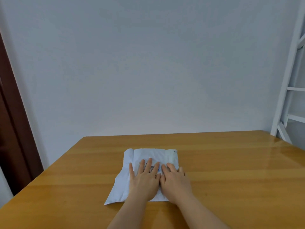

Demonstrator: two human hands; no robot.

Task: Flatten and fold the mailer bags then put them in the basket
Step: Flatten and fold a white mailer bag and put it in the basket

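The wall (148, 63) fills the upper field of view, pale and plain, with a dark brown door frame (11, 121) at 9 o'clock and a white ladder-like frame (290, 90) at 3 o'clock.

The desk (231, 171) is a wooden surface occupying the lower field from 3 through 6 to 9 o'clock; its far edge meets the wall.

The mailer bag (122, 187) is white, lies flat on the desk at centre, toward 6 o'clock from the middle of the view. Its far corners at 11 and 1 o'clock are rolled or puffed up. A printed label (152, 167) sits on the bag's upper face — partly covered by my fingers.

My left hand (145, 180) rests palm-down on the bag, grip released, fingers straight and spread, tips pointing to 12 o'clock over the label.

My right hand (175, 182) lies just beside it at 3 o'clock, touching it — grip likewise released, fingers extended and pressing flat on the bag's right portion.
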